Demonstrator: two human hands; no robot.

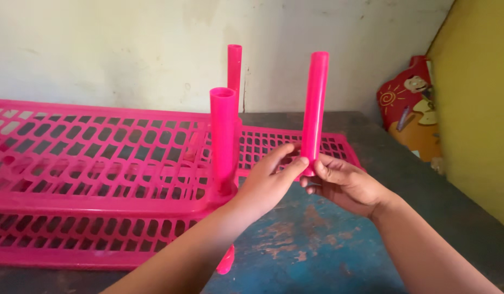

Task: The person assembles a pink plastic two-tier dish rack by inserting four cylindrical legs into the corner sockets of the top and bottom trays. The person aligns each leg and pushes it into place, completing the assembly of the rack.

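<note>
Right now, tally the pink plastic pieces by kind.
Pink tubes standing upright: 3, one held by both hands, one in the shelf's near corner, one behind it
Pink tube lying on the table: 1
Pink slotted shelves: 3
Total: 7

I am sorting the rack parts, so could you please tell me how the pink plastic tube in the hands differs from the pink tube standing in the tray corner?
The held pink plastic tube is gripped at its lower end by both the left hand and right hand; the socketed pink tube stands untouched in the pink slotted tray. The held one hangs free. Both are upright.
</note>
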